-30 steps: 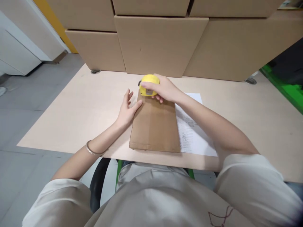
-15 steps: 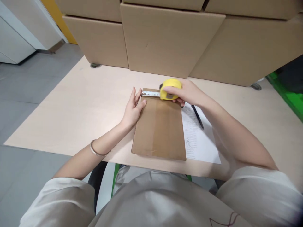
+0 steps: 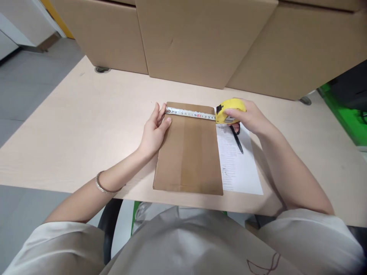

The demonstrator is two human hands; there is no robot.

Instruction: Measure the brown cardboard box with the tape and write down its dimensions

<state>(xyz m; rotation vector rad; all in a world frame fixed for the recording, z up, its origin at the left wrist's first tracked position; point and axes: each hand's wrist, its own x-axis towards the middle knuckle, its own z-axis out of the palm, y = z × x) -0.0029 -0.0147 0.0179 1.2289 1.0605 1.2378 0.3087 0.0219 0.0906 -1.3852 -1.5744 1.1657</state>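
Observation:
A flat brown cardboard box lies on the table, a strip of tape running down its middle. My left hand grips its upper left edge, thumb on top and fingers at the side by the metal end of the blade. Across the box's far end stretches the numbered tape measure blade. My right hand is closed around the yellow tape measure, just past the box's right edge. Below that hand, a black pen rests on a printed sheet of paper, partly covered by the box.
Large cardboard boxes stand along the back of the light wooden table. Round cable holes show near the back. The table's front edge runs close to my body, and a green surface lies beyond the right side.
My right hand has moved right with the tape measure, drawing out more blade until it spans the box's width. The left hand keeps its place at the box's left edge.

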